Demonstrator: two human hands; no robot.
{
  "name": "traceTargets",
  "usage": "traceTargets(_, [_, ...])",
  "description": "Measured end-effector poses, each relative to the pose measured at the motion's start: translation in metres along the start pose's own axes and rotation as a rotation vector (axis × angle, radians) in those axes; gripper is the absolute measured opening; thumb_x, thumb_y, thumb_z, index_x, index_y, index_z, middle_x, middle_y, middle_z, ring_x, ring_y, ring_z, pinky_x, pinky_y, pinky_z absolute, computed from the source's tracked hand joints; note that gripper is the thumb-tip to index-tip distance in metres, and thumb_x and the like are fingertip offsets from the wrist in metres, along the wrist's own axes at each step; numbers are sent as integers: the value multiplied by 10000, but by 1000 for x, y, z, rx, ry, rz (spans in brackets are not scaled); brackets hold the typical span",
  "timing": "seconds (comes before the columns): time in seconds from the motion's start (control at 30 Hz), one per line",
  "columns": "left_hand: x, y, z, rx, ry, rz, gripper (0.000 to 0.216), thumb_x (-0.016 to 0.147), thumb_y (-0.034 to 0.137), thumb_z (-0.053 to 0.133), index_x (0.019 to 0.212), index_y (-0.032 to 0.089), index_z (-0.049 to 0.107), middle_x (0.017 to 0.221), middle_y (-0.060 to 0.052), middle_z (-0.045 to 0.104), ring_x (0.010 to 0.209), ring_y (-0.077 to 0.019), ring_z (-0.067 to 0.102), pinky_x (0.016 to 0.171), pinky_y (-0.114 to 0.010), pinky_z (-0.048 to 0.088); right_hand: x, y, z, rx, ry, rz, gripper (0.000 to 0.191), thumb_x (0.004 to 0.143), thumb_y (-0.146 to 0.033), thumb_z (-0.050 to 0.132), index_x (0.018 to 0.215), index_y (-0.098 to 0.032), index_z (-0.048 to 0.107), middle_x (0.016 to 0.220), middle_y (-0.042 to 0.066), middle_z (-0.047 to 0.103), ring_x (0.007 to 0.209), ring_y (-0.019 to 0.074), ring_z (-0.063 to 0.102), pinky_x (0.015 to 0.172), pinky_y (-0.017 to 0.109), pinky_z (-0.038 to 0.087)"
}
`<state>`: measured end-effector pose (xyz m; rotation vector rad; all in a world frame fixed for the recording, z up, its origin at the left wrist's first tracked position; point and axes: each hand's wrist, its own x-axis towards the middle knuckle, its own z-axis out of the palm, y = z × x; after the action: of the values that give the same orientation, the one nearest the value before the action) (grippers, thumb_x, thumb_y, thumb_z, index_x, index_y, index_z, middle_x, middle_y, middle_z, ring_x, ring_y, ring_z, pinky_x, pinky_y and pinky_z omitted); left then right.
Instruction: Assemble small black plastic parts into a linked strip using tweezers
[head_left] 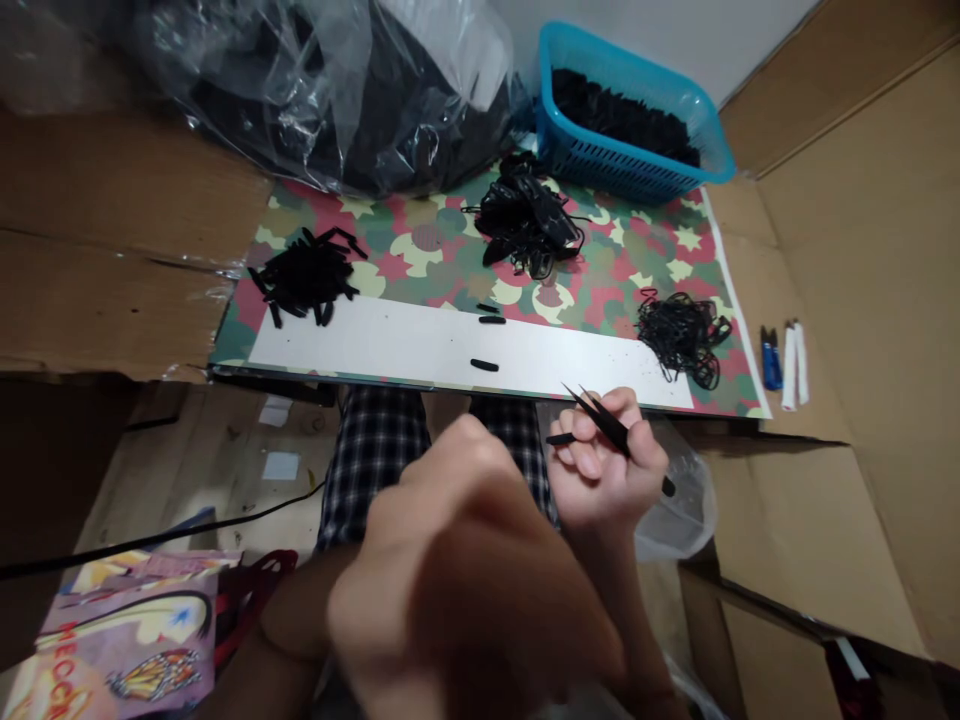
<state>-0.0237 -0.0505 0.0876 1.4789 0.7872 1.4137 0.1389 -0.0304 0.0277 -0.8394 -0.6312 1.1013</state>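
Observation:
My right hand (604, 465) is closed around a pair of black tweezers (611, 428), tips pointing up and left. A short black strip (560, 439) sticks out between its lower fingers. My left hand (465, 570) is raised close to the camera, blurred and curled with the knuckles up; whatever its fingers hold is hidden. On the white strip of the board (360, 345) in front of me lie black pieces, one near the front edge (484, 365) and another behind it (492, 320). A third piece (487, 308) rests just beyond.
Piles of short black strips (307, 275), black banded parts (529, 220) and thin black loops (684, 335) lie on the camouflage-patterned board. Behind stand a blue basket (637, 165) and a large plastic bag (337, 100). Blue-handled cutters (771, 360) lie right, near cardboard walls (862, 200).

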Motion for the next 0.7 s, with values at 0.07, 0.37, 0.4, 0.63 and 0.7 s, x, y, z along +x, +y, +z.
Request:
traceTargets(0.07, [17,-19,4,-1,-74,86,155,960,371,558,885,261,639,649,-4,595,541,-165,514,566,-379,432,-1,-1,0,14,-11,-7,184,837,-407,708,824,-249,614,597,-65,517,350,65,236,322,191,197])
traceTargets(0.37, [26,-58,11,50,-273,-207,141,898,218,584,779,183,652,678,-17,635,659,-160,575,623,-302,435,-10,-3,7,38,-87,-39,143,846,-385,712,856,-254,655,646,-67,598,316,58,295,330,200,311])
traceTargets(0.4, [26,-58,10,4,-283,-234,153,901,223,583,774,181,658,673,-20,635,650,-157,570,610,-296,434,-10,-2,8,34,-86,-41,145,842,-390,714,853,-259,654,641,-70,594,314,59,293,331,199,319])
traceTargets(0.63, [24,-67,12,-446,-322,-456,239,908,382,653,774,186,684,689,-44,656,622,-153,581,565,-281,462,-10,1,12,17,-70,-30,189,810,-443,738,820,-282,639,597,-82,532,345,84,333,335,190,311])
traceTargets(0.7, [21,-71,13,-562,-311,-497,226,908,370,658,775,190,686,702,-48,663,633,-155,599,580,-281,486,-10,2,14,46,-58,-32,177,812,-432,738,826,-278,651,601,-74,530,380,96,362,340,189,308])
